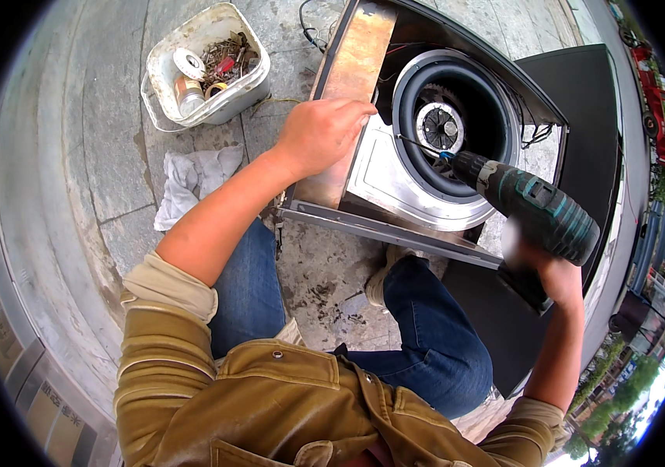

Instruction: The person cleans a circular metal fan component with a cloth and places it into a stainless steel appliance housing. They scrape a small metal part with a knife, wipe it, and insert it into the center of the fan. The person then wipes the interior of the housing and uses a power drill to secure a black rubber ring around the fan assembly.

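My left hand grips the upper left edge of an open metal housing that stands on the stone floor. Inside it sits a round fan casing with a black ring and a wheel at its centre. My right hand holds a teal and black cordless drill. The drill's long bit points left and touches the shiny rim of the fan casing. A rusty brown panel forms the housing's left side, under my left hand.
A white plastic tub of screws, tape rolls and small parts stands on the stone floor at upper left. A white rag lies below it. A black panel lies right of the housing. My knees in blue jeans flank the housing's near edge.
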### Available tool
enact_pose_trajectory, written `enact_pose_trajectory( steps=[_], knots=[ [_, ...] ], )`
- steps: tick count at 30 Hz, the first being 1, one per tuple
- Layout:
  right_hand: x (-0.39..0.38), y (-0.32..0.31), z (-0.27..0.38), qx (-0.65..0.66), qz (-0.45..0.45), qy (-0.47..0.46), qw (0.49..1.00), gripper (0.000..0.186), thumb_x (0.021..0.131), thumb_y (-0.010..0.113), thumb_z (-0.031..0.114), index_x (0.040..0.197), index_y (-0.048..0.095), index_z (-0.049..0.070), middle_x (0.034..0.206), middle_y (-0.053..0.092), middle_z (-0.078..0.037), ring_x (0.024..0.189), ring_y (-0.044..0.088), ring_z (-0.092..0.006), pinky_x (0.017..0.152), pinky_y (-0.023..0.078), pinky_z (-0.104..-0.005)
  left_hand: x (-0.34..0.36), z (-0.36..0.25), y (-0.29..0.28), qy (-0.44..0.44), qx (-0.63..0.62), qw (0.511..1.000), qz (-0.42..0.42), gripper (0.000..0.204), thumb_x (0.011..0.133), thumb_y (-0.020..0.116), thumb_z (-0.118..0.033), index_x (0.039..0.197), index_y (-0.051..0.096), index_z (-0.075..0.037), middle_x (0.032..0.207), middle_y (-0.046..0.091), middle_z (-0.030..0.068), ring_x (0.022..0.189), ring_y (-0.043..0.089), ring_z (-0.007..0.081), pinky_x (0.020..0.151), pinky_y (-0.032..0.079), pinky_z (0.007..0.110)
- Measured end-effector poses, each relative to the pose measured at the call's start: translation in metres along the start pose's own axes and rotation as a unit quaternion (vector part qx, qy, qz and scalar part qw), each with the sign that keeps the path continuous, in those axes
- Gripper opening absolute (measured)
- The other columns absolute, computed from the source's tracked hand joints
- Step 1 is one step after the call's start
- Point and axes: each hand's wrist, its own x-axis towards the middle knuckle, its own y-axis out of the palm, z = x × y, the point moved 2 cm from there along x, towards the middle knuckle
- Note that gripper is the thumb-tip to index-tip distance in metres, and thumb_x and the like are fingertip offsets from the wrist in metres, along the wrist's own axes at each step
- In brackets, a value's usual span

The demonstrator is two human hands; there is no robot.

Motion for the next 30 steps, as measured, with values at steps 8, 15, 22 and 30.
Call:
enact_pose_trajectory(
  steps=[8, 15, 22, 30],
  knots=[
    [0.02, -0.008, 0.064, -0.156, 0.079, -0.077, 0.982, 0.032, 0.077, 0.07, 0.0, 0.108, 0.065, 0.003, 0.096, 0.069, -0.007, 0.087, 0.063, -0.0172, 0.08, 0.049, -0.0333, 0.0, 0.001, 0.0, -0.006, -0.003, 1.0, 0.006, 0.016, 0.087, 0.059, -0.01, 0.102, 0.066, -0.011, 0.091, 0.069, 0.009, 0.079, 0.066, 0.03, 0.065, 0.052, 0.038],
    [0.027, -0.001, 0.1, -0.239, 0.086, -0.154, 0.955, 0.034, 0.071, 0.07, 0.005, 0.105, 0.065, 0.005, 0.091, 0.067, -0.011, 0.084, 0.064, -0.0236, 0.079, 0.049, -0.0343, 0.002, -0.001, -0.002, 0.006, 0.001, 1.0, -0.016, 0.014, 0.085, 0.063, -0.016, 0.098, 0.067, -0.011, 0.085, 0.069, 0.0062, 0.073, 0.066, 0.0269, 0.062, 0.053, 0.037],
    [0.03, 0.002, 0.099, -0.233, 0.09, -0.132, 0.959, 0.033, 0.074, 0.071, 0.003, 0.106, 0.066, 0.004, 0.093, 0.069, -0.006, 0.083, 0.062, -0.016, 0.08, 0.049, -0.032, 0.003, 0.0, -0.001, 0.013, -0.019, 0.999, -0.025, 0.012, 0.085, 0.063, -0.015, 0.096, 0.067, -0.011, 0.083, 0.068, 0.0071, 0.072, 0.066, 0.0275, 0.06, 0.053, 0.038],
    [0.023, 0.015, 0.116, -0.299, 0.06, -0.179, 0.936, 0.036, 0.069, 0.07, 0.007, 0.104, 0.065, 0.006, 0.092, 0.066, -0.015, 0.09, 0.064, -0.0318, 0.084, 0.049, -0.0377, 0.001, 0.0, -0.003, 0.013, -0.025, 0.999, -0.018, 0.012, 0.086, 0.061, -0.014, 0.096, 0.066, -0.01, 0.084, 0.068, 0.0074, 0.072, 0.066, 0.0278, 0.061, 0.053, 0.038]
  ],
)
